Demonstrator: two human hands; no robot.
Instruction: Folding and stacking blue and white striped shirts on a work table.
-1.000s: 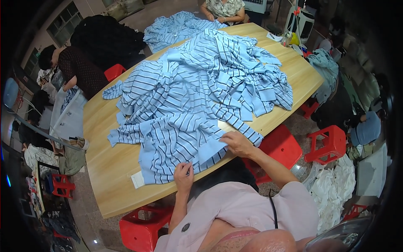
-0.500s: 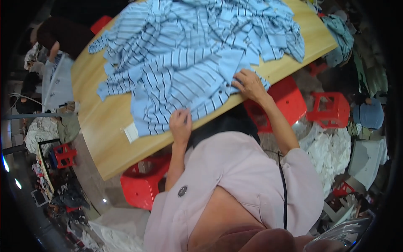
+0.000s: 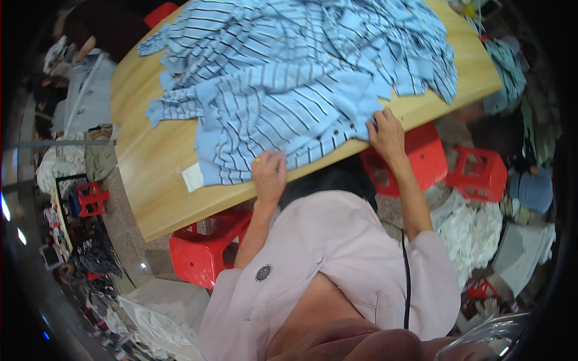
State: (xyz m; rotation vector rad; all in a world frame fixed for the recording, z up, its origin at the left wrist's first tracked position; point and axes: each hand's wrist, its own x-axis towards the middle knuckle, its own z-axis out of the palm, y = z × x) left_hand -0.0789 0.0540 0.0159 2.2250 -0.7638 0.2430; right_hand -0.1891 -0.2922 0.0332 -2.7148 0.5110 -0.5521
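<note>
A light blue striped cardigan [image 3: 289, 114] with dark buttons lies spread along the near edge of the table, in front of a heap of like garments [image 3: 265, 36]. My left hand [image 3: 269, 175] is at its lower front edge, with curled fingers closed on the striped cloth. At the garment's right end, my right hand [image 3: 386, 137] pinches the blue edge close to the buttons. The fingertips of both hands are partly hidden.
The wooden table [image 3: 141, 198] bears a small white paper tag [image 3: 192, 177] beside the cardigan. Red stools [image 3: 198, 256] stand under and beside the table. White cloth [image 3: 469, 234] is piled on the right. Another person [image 3: 99, 30] is at the far left.
My right hand has moved right, off the cloth's top onto the cardigan's right edge. A striped piece that stuck out there is out of sight. The whole view has shifted slightly.
</note>
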